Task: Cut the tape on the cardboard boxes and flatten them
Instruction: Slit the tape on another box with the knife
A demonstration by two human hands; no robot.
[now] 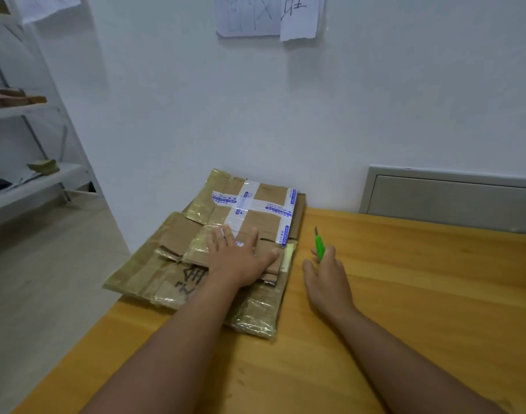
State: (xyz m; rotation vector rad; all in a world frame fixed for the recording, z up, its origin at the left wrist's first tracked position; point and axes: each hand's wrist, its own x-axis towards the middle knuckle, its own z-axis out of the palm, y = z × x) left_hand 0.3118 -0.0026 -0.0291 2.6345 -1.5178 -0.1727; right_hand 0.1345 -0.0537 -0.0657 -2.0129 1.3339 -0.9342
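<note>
Looking down through the head camera, I see a wooden table [405, 294] set against a white wall [196, 115]. A stack of flattened cardboard boxes [178, 264] lies at the table's far left corner, its left edge hanging past the tabletop. Shiny clear tape covers much of the brown card. The top piece carries a cross of white tape with blue print [252, 206].

Left hand [241, 258]: flat on the stack, palm down, fingers straight and spread, pressing the near part of the top piece.

Right hand [326, 273]: on the table just right of the stack, fingers curled round a green utility knife [319, 245]. The blade end points up and away from me, clear of the cardboard.

Paper sheets [270, 13] with dark handwritten strokes are stuck to the wall above. A grey panel [450, 195] sits low on the wall behind the table's right side. White metal shelves [31, 180] stand at far left, holding small items too blurred to tell.
</note>
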